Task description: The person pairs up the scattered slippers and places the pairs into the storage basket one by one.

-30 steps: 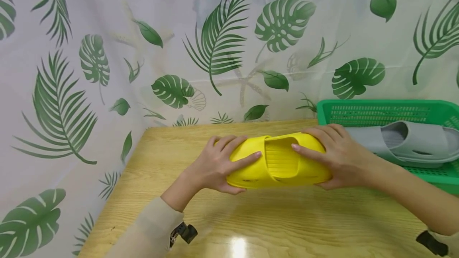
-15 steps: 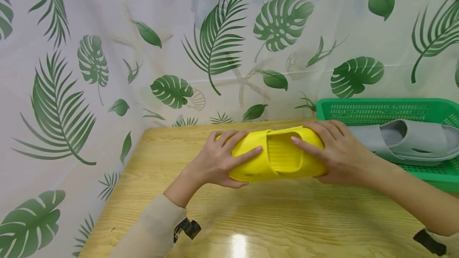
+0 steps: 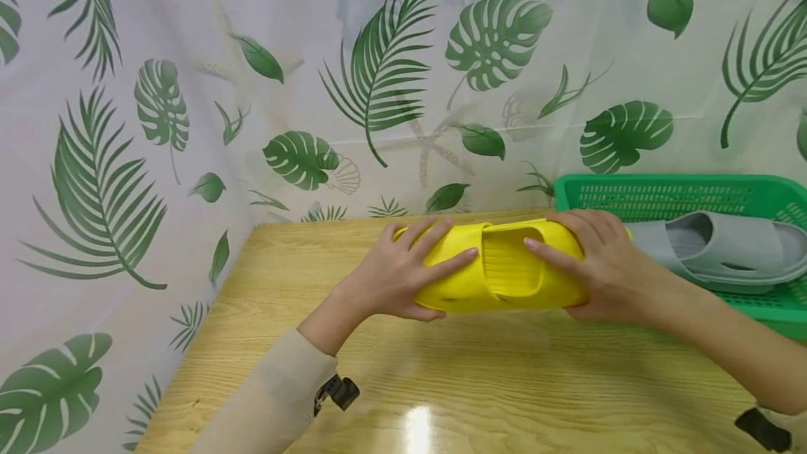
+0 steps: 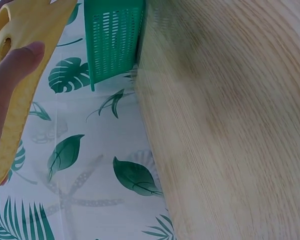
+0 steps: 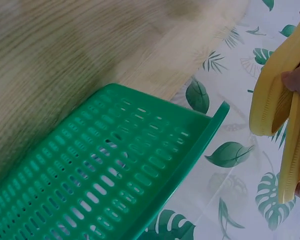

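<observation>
A pair of yellow slippers [image 3: 463,284] is held sideways over the wooden table [image 3: 479,370] in the head view. My left hand [image 3: 403,272] grips the left end, its index finger lying across the strap and its thumb underneath. At the right end my right hand [image 3: 608,268] holds on, index finger pointing along the opening. The right wrist view shows two yellow soles [image 5: 275,80] spread a little apart where the fingers reach in. Only part of a yellow slipper [image 4: 52,25] and the left thumb appear in the left wrist view.
A green perforated basket [image 3: 668,183] stands at the back right, behind the right forearm. Grey slippers [image 3: 747,240] lie in it. A leaf-printed white cloth [image 3: 391,40] hangs behind and to the left of the table.
Both hands have raised the yellow slippers slightly and shifted them a little to the right. Their grip looks the same, and the basket has stayed put.
</observation>
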A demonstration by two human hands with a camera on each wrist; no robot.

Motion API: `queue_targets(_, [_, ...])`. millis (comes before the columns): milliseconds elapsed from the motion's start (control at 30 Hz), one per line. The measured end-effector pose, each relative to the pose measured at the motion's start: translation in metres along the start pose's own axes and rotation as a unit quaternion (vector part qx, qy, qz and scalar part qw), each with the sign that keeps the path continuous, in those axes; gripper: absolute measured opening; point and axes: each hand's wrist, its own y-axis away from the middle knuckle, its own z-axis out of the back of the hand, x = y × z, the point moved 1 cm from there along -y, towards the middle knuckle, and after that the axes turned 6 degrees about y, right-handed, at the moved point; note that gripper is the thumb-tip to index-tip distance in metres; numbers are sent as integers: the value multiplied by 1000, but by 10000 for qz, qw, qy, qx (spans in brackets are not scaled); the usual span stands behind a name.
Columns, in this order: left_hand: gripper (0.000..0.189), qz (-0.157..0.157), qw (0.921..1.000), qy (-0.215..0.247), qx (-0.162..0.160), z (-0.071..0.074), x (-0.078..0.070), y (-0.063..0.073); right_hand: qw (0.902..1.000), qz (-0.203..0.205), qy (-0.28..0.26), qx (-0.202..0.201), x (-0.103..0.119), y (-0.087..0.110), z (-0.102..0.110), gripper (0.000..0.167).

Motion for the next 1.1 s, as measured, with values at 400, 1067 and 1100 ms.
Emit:
queue_targets(400, [78,-3,9999,-92,141,-8,2,-16,9997,-10,172,154,-12,8,5,109])
queue_targets(1067, [75,-10,9993,-39,-364,-23,-4,-47,9976,-464,349,370,-30,18,18,78])
queue_targets(1100, [75,-10,9993,-12,-379,-24,-4,-48,9976,-467,350,380,-32,18,19,78])
